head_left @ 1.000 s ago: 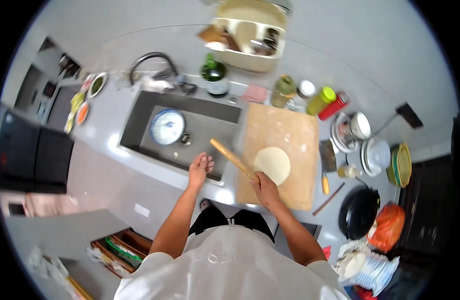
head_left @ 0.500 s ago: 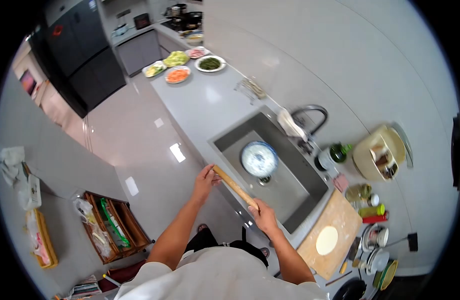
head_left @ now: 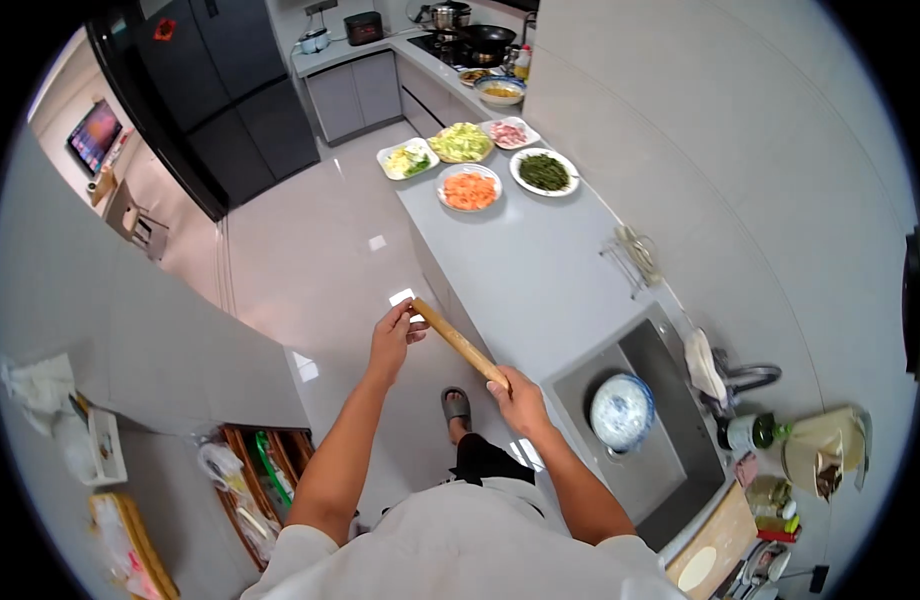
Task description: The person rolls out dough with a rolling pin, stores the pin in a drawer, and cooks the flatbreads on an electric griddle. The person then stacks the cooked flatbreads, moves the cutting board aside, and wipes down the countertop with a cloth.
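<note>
Rolling pin [head_left: 462, 343], aslant between extended forearms [head_left: 342, 445]: right hand's [head_left: 521, 403] fingers wrapped round one end; left hand's [head_left: 391, 338] half-curled at the other, grip unclear.

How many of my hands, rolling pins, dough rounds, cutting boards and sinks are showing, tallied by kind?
Hands: 2 (left hand, right hand)
Rolling pin: 1
Dough round: 1
Cutting board: 1
Sink: 1
Total: 6
</note>
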